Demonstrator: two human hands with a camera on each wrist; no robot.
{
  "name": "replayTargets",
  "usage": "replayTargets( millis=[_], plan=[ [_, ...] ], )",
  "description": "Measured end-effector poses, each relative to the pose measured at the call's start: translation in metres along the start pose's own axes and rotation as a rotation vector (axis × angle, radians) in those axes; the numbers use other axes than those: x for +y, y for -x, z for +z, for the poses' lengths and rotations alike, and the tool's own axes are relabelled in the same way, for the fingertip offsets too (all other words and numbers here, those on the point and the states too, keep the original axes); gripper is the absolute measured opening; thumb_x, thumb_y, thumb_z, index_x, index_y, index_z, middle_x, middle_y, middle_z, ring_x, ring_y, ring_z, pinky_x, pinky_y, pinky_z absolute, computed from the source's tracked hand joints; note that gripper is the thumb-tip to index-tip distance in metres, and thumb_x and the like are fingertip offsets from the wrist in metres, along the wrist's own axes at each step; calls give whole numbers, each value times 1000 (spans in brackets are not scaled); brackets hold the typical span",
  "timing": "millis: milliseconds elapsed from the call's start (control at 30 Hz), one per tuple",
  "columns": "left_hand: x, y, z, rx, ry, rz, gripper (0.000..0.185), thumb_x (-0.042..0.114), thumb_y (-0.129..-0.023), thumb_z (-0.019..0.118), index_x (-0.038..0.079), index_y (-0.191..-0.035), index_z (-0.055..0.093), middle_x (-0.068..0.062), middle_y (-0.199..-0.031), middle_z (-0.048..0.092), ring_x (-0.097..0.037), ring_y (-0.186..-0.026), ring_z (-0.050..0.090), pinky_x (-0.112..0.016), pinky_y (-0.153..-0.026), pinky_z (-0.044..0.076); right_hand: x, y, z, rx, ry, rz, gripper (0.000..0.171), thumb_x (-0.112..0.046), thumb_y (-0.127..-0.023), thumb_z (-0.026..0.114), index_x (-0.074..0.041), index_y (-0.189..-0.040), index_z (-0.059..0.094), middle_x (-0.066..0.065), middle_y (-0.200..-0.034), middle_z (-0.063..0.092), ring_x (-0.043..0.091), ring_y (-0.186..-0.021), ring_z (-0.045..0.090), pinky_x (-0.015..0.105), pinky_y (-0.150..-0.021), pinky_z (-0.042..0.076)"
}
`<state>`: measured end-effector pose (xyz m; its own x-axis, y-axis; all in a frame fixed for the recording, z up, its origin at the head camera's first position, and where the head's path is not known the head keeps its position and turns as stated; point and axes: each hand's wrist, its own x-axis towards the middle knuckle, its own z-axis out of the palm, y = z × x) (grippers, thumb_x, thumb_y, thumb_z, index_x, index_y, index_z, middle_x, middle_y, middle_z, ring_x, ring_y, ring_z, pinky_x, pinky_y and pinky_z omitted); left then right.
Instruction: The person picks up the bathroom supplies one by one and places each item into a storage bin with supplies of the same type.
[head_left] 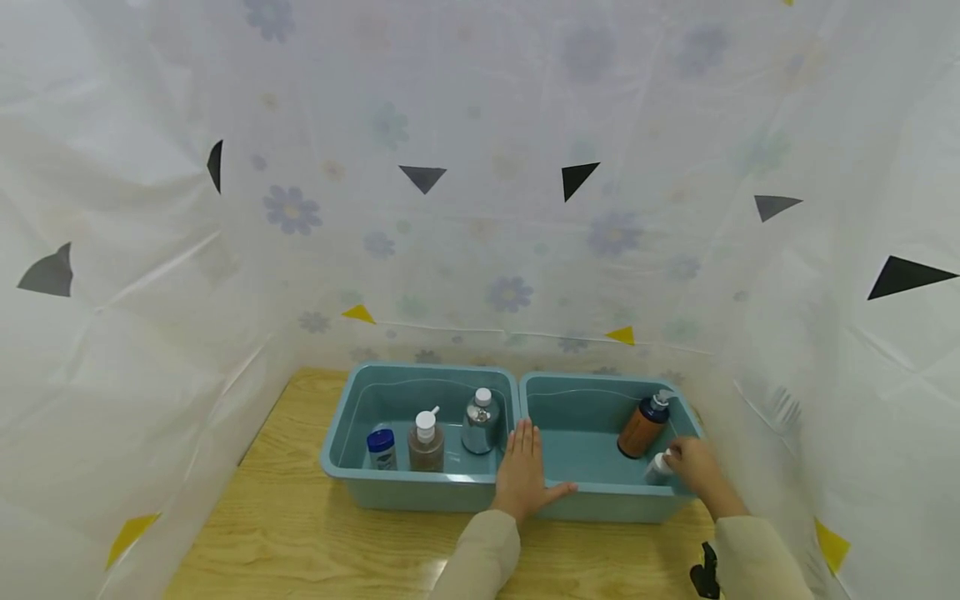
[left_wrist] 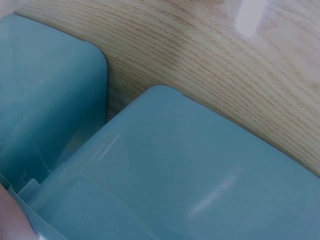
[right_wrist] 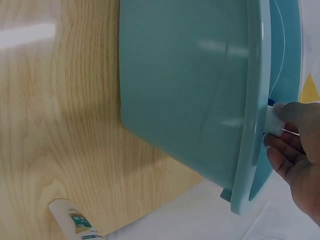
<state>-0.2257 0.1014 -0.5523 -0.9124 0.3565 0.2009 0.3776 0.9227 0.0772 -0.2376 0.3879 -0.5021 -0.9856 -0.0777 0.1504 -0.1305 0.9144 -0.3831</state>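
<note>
A small white bottle stands in the near right corner of the right teal tub, and the right hand grasps it by the top, fingers curled round it. Just left of it in the same tub leans a brown pump bottle. The left hand lies flat and released across the rims where the right tub meets the left teal tub. Both tubs sit on a wooden table.
</note>
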Motion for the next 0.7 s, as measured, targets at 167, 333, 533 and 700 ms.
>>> replayTargets(
  millis=[167, 333, 533, 700],
  plan=[
    [-1, -1, 2, 13, 13, -1, 104, 81, -77, 33, 0, -143, 32, -17, -151, 27, -26, -142, 23, -35, -114, 24, -2, -3, 8, -43, -2, 43, 16, 5, -77, 63, 19, -84, 61, 30, -81, 63, 40, -76, 61, 49, -68, 51],
    [-1, -1, 3, 16, 9, 2, 105, 81, -77, 33, 0, -143, 31, -16, -151, 28, -26, -142, 23, -35, -114, 25, -1, -6, 15, -65, 4, 48, 13, 5, -77, 63, 17, -83, 62, 28, -80, 63, 37, -74, 61, 47, -67, 51],
    [0, -1, 1, 4, 6, 0, 105, 81, -77, 33, 1, -143, 31, -16, -152, 26, -26, -142, 22, -35, -114, 25, -3, -11, 20, -75, -10, 65, 13, 5, -77, 62, 16, -84, 62, 29, -82, 64, 37, -75, 62, 46, -65, 51],
    [0, 0, 0, 4, 5, -3, 104, 81, -77, 35, 1, -143, 31, -16, -152, 27, -26, -142, 23, -35, -114, 25, -3, -15, 27, -76, -7, 62, 14, 6, -76, 61, 17, -84, 62, 31, -85, 64, 39, -77, 62, 46, -66, 52]
  ],
)
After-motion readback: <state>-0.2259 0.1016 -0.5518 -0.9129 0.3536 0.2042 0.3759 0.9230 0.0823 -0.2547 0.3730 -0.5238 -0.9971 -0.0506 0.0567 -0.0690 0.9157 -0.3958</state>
